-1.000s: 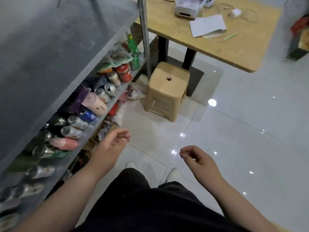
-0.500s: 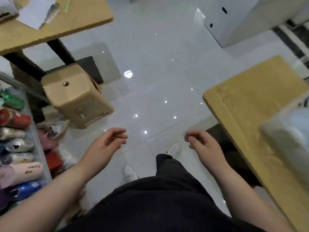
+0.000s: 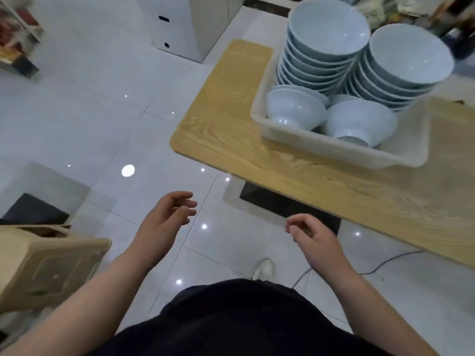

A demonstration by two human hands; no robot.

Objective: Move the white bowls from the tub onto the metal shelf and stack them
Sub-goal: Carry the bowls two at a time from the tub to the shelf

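Well, two white bowl stacks [image 3: 318, 60] and two overturned bowls [image 3: 295, 109] inside tub [image 3: 323, 146]

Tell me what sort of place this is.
Probably a small eatery or canteen, though I can't be sure: tall stacks of matching white bowls fill a tub on a wooden table, a plastic stool stands nearby, and the floor is glossy white tile.

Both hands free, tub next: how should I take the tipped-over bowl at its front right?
Likely from above, fingers spanning the rounded wall of the bowl: its foot faces the near wall of the tub and its rim leans toward the stacks, so neither looks easy to reach.
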